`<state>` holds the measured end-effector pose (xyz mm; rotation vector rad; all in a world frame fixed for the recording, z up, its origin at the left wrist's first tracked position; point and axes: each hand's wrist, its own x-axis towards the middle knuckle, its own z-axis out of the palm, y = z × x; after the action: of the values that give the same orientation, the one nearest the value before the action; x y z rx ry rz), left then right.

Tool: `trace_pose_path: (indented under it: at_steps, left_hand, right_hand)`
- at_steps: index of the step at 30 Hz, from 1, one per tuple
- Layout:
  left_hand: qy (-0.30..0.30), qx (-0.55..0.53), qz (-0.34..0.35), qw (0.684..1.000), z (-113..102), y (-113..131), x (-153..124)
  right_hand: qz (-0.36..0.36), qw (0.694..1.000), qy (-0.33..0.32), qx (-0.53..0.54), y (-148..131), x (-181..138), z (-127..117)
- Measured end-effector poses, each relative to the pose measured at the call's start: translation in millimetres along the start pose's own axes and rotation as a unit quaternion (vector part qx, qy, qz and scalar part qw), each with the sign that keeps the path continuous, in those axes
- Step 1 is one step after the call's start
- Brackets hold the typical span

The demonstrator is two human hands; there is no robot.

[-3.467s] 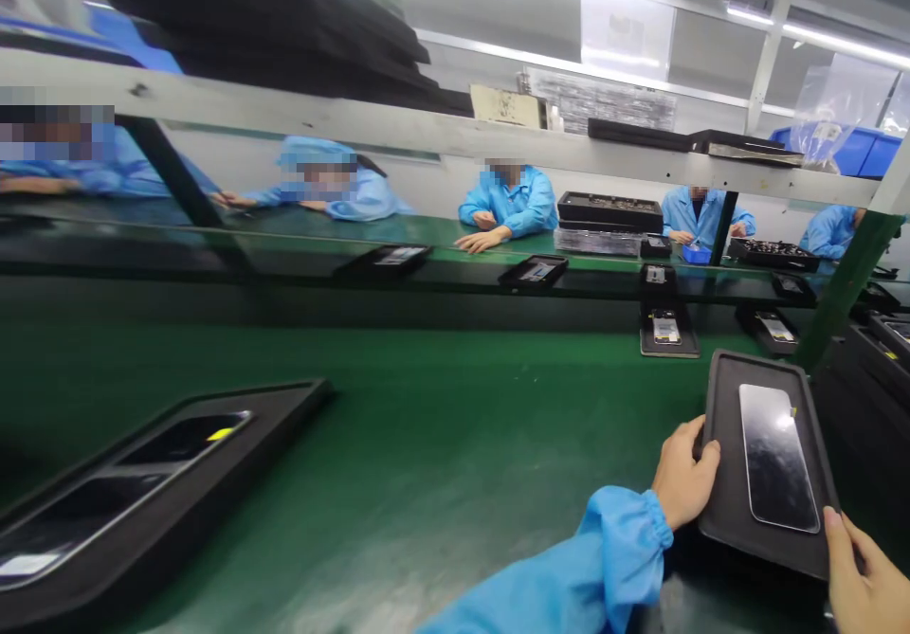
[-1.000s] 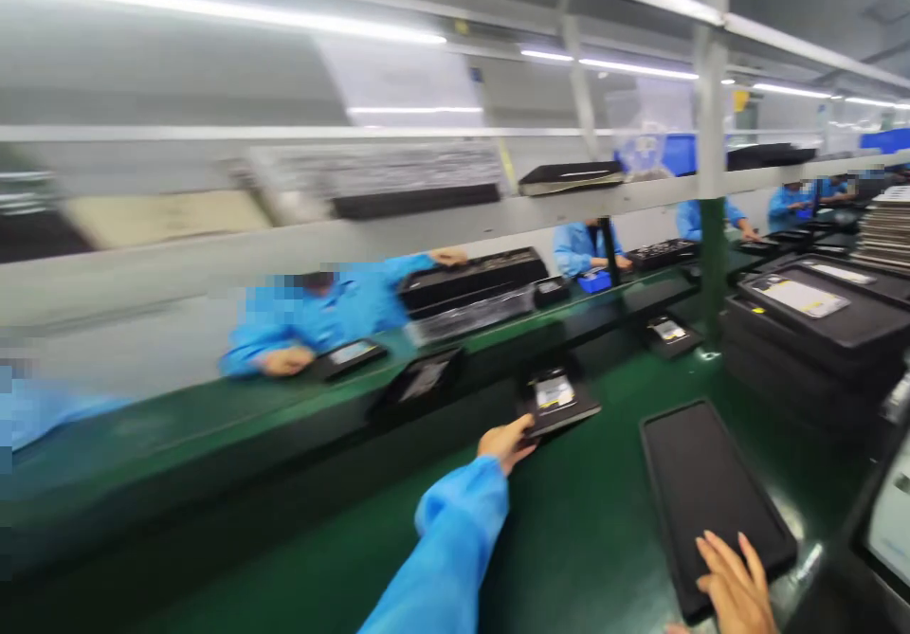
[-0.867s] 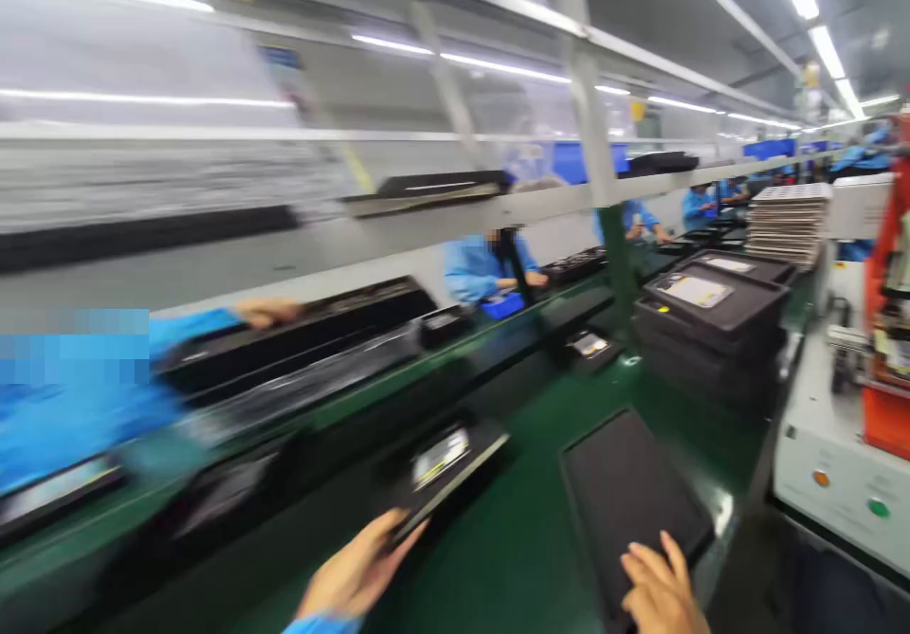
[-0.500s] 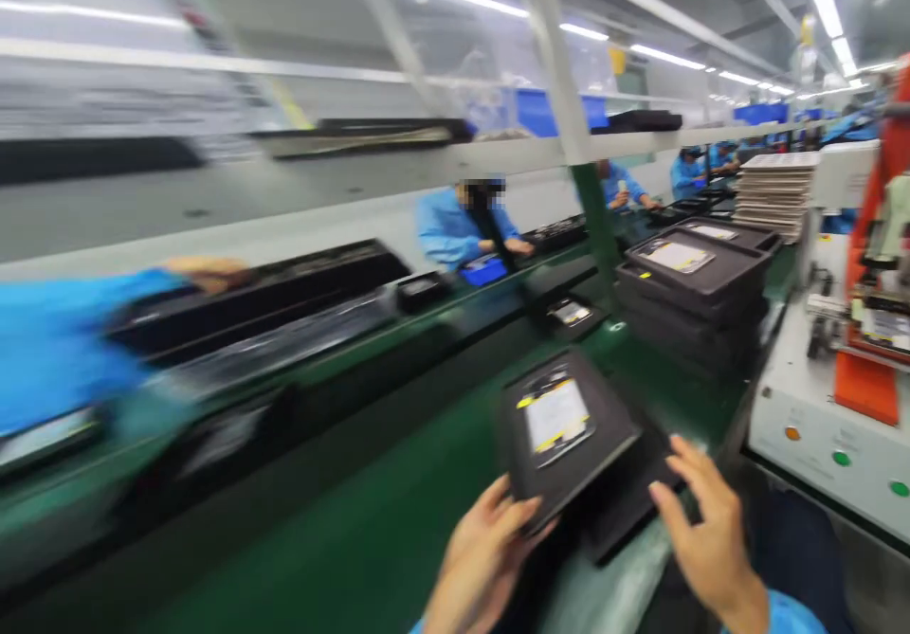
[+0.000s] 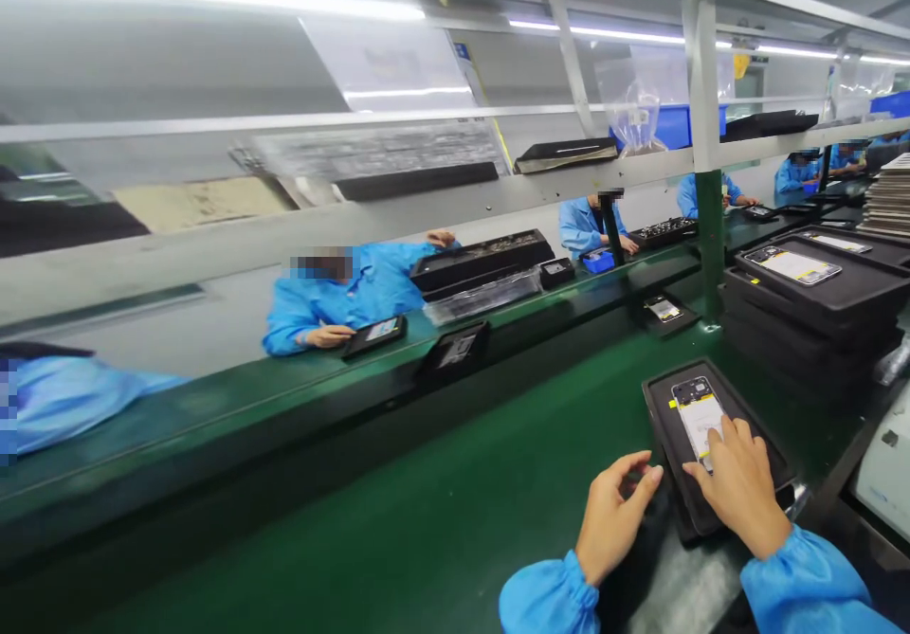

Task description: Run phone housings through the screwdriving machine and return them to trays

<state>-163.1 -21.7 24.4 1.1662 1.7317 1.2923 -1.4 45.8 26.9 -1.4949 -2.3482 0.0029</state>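
Note:
A black foam tray [image 5: 664, 407] lies tilted on top of another dark tray at the near right of the green bench. In it sits an opened smartphone [image 5: 700, 416], its camera module, white battery face and yellow strips showing. My right hand [image 5: 746, 487] is over the phone's lower end, thumb on one side and fingers on the other, gripping it. Its palm side is hidden. My left hand [image 5: 615, 516] hovers just left of the tray, fingers curved and apart, holding nothing.
Stacked black trays [image 5: 810, 331] with phones stand at the right. One more tray with a phone [image 5: 664, 310] lies beyond, near a green post [image 5: 709, 245]. Co-workers in blue [image 5: 362, 283] sit across the line. A pale machine [image 5: 885, 468] edges the right side.
My view has swung left. The tray, held in my left hand before, now rests on the dark tray. My left hand has let go, and my right hand has moved onto the phone.

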Motion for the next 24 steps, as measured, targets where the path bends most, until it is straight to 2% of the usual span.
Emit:
trace_pose_path:
  at_steps: [6, 11, 14, 18, 21, 24]
  left_hand:
    - [-0.030, -0.027, 0.017, 0.999, 13, 8, 3]
    - [-0.058, -0.076, 0.028, 0.995, 35, 20, 13]
    - [-0.080, -0.161, -0.023, 0.983, 49, 32, 21]
    - [-0.130, -0.278, -0.137, 0.942, 68, 48, 41]
    - [-0.181, -0.265, -0.160, 0.933, 81, 54, 57]
    - [-0.151, -0.230, -0.155, 0.949, 86, 52, 71]
  right_hand:
    - [-0.021, 1.000, -0.021, 0.004, 6, 9, -7]
    - [0.064, 0.997, 0.006, 0.041, 30, 19, -8]
    - [0.085, 0.992, 0.018, 0.090, 37, 20, -12]
    - [0.079, 0.990, 0.022, 0.116, 32, 24, -17]
    - [0.053, 0.991, 0.029, 0.118, 22, 25, -17]
    - [-0.002, 0.990, 0.040, 0.135, 14, 15, -10]
